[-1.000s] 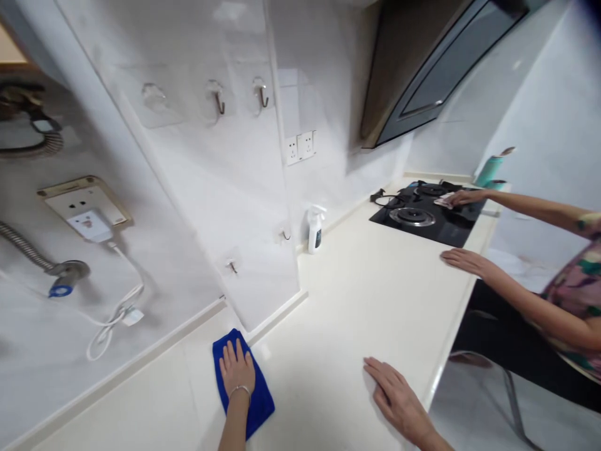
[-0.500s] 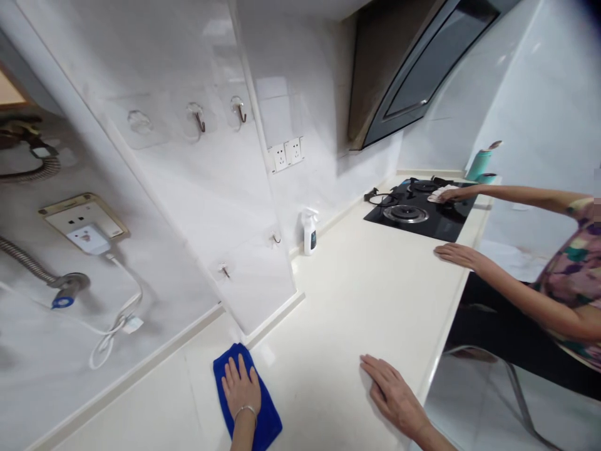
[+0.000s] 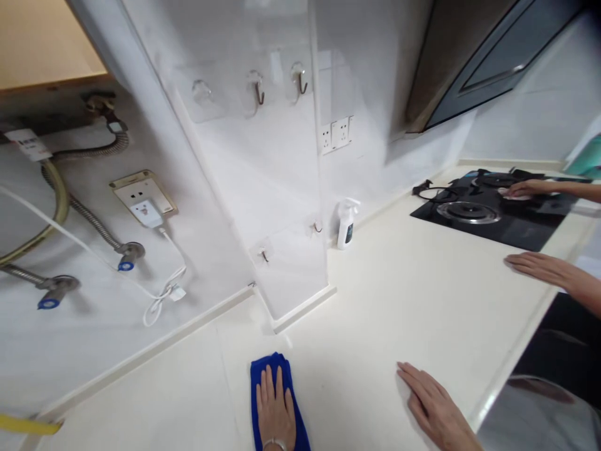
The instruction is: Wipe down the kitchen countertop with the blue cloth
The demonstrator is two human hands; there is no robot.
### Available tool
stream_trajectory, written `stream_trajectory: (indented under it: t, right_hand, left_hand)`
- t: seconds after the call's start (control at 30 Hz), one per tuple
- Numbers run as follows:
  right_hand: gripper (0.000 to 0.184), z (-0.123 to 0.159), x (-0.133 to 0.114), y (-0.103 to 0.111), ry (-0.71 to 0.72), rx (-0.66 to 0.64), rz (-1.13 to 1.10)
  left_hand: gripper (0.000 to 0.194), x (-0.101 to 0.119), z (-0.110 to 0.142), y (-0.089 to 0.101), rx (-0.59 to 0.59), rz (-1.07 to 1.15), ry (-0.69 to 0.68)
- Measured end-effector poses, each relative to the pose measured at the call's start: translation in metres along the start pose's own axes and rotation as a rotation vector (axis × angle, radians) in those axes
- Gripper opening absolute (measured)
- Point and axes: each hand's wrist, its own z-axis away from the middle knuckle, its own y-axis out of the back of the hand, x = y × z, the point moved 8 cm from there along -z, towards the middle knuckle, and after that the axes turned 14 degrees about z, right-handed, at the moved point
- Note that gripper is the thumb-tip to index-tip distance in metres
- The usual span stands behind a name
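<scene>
My left hand lies flat, fingers stretched out, pressing on a blue cloth spread on the cream countertop near the wall corner. My right hand rests flat and open on the bare countertop to the right, close to the front edge, holding nothing.
Another person's hands are at the right: one hand flat on the counter edge, the other hand on the black gas hob. A white spray bottle stands by the wall. Wall hooks, sockets, a plugged charger cable and hoses lie left.
The view has swung left, so everything sits further right in frame. My left hand and the blue cloth have slid a little away from the wall corner. My right hand stays flat.
</scene>
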Motion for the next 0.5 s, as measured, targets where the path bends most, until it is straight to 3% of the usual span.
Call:
stream_trajectory:
  t: [0.23,0.5]
  right_hand:
    - [0.055,0.003,0.001,0.0,0.006,-0.037,0.023]
    - [0.06,0.0,0.001,0.002,0.026,-0.054,0.05]
  left_hand:
    - [0.053,-0.023,-0.078,0.008,-0.014,-0.012,0.202]
    - [0.054,-0.035,-0.173,-0.001,-0.032,-0.08,0.281]
